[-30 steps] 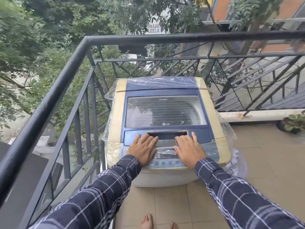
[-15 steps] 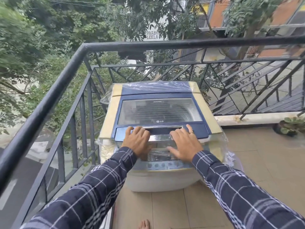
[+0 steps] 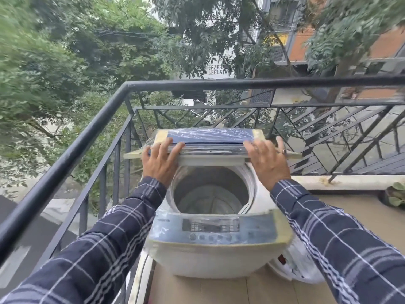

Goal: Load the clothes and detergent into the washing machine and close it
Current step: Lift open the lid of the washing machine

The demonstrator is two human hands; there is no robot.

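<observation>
Left hand [image 3: 161, 160]: spread flat against the left end of the folded lid [image 3: 210, 141], fingers over its top edge; pressing, not clasping.
Right hand [image 3: 266, 160]: likewise spread on the lid's right end, a ring on one finger; palm against the fold, nothing enclosed.
Lid: doubled back and standing near upright at the rear of the washing machine [image 3: 217, 244], wrapped in clear film.
Drum [image 3: 210, 194]: open and, as far as can be seen, bare; no clothes and no detergent appear anywhere in view.
Stage, as judged: opening only; loading not begun.
Risk, lid: if the fold is not seated at the back when the hands let go, it could drop forward onto whatever reaches into the drum.
Risk, film: the loose plastic at the rim and by the right side [image 3: 293, 268] may snag cloth or a sleeve, or slide under a palm.
Risk, railing: the railing [image 3: 92, 137] runs close along the machine's left; anything dropped off that side could fall through the bars to the street.
Edges: control panel [image 3: 210, 227] fronts the opening; the drum rim sits just behind it.
Open room: tiled floor [image 3: 355, 207] to the right is broad and free; the left is tight; a potted plant [image 3: 394, 194] stands well apart at far right.
</observation>
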